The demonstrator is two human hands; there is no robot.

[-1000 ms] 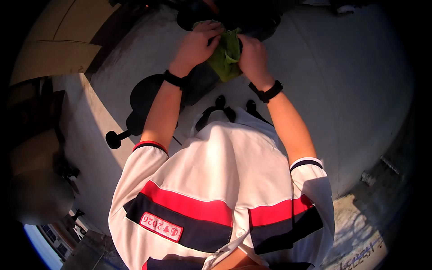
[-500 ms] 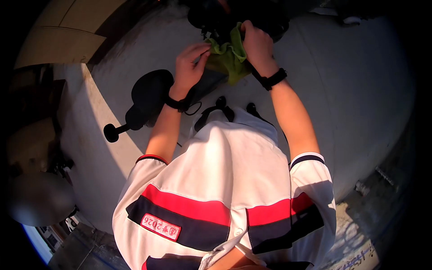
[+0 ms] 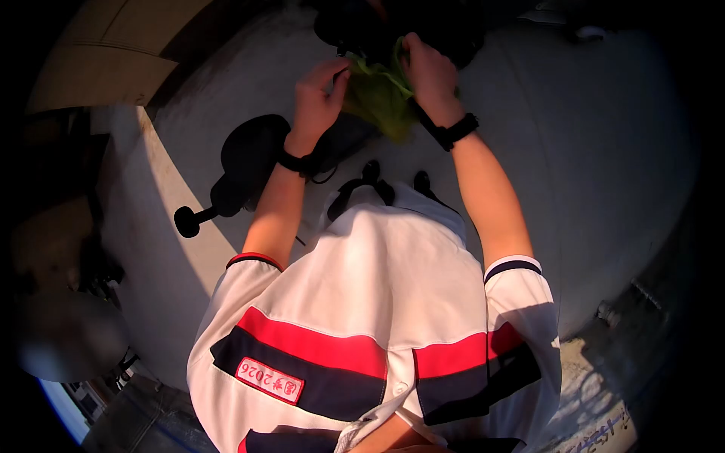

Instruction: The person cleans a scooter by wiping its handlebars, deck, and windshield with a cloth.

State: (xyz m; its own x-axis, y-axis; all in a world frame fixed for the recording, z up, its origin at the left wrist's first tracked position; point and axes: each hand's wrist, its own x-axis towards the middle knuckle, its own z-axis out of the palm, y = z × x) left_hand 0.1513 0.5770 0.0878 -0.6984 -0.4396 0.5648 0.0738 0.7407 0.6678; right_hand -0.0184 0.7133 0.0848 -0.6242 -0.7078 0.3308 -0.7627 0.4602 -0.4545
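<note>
A thin green cloth hangs between my two hands at the upper middle, its lower part loose. My left hand pinches the cloth's left upper edge between thumb and fingers. At the other side, my right hand is closed round the cloth's right upper corner, knuckles up. Both wrists wear black bands. Behind and above the cloth is a dark bulky object, too shadowed to make out.
Left of my left forearm is a black rounded object with a narrow stem and small knob. My dark shoes stand on the grey floor. Tan panels are at the upper left; a strip of sunlight crosses the floor there.
The cloth has spread from bunched folds into a flatter, looser sheet between my hands. My left hand has shifted slightly up; my right hand has barely moved.
</note>
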